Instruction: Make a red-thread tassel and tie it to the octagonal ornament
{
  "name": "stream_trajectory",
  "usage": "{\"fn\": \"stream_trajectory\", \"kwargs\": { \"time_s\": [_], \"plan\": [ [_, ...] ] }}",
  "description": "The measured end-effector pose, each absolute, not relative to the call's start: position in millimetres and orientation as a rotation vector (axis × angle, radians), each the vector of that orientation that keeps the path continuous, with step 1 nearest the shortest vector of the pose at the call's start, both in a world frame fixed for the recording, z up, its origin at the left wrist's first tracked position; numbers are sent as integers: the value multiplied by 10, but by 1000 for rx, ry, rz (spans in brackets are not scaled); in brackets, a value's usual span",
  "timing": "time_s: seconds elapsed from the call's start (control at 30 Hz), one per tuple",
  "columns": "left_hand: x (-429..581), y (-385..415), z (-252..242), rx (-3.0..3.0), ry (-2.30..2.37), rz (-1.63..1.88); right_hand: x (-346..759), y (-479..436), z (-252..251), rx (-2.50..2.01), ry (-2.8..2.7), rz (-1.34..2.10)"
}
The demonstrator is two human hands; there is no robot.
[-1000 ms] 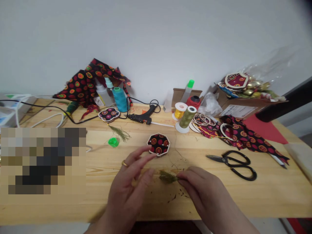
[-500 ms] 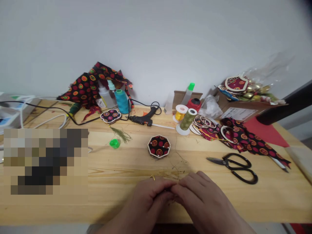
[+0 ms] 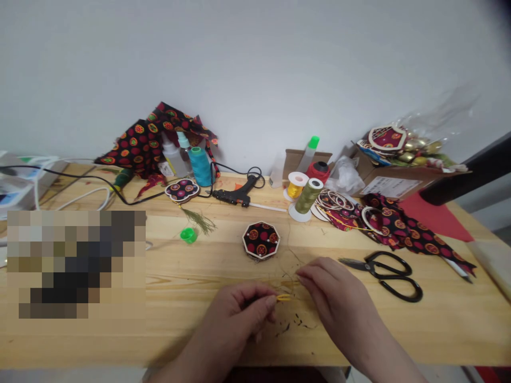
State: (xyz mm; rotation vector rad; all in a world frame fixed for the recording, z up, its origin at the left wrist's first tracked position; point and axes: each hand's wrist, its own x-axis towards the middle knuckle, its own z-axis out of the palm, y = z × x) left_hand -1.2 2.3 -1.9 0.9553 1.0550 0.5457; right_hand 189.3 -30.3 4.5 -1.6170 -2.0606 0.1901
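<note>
My left hand (image 3: 239,314) is closed near the table's front edge, pinching a small yellow piece (image 3: 284,298) at its fingertips. My right hand (image 3: 333,298) lies just to the right, fingers bent and pinched over thin olive threads (image 3: 287,279) on the wood; what it grips is too fine to name. An octagonal pad covered in black and red patterned fabric (image 3: 261,240) lies a little beyond both hands. Dark thread scraps (image 3: 293,322) are scattered between my hands.
Black scissors (image 3: 385,270) lie right of my right hand. Behind are an olive thread spool (image 3: 307,198), a yellow spool (image 3: 296,185), a glue gun (image 3: 237,196), a teal spool (image 3: 198,165), patterned fabric (image 3: 399,226), a green cap (image 3: 187,234) and a cardboard box (image 3: 395,178).
My hands met over the olive tuft, then drew apart. The left now pinches a yellow piece; the right has moved up and to the right.
</note>
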Motion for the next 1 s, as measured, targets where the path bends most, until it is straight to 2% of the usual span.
{"fn": "stream_trajectory", "kwargs": {
  "time_s": [0.3,0.5,0.6,0.73,0.8,0.87,1.0],
  "plan": [
    [-31,44,-93,677,980,720,1862,-228,-270,-1853,-2334,-328],
    [-41,54,-96,629,970,720,2117,-201,-250,-1940,-2257,-422],
    [-35,50,-101,635,976,728,2078,-245,-126,-1857,-2075,-184],
    [-35,38,-97,726,992,716,1766,-309,32,-1631,-1684,580],
    [-39,31,-83,765,1004,689,1610,-314,57,-1558,-1483,838],
    [-43,23,-67,785,1012,664,1516,-301,49,-1528,-1352,961],
    [-48,2,-60,787,954,655,1495,-259,14,-1553,-1314,955]
  ]
}}
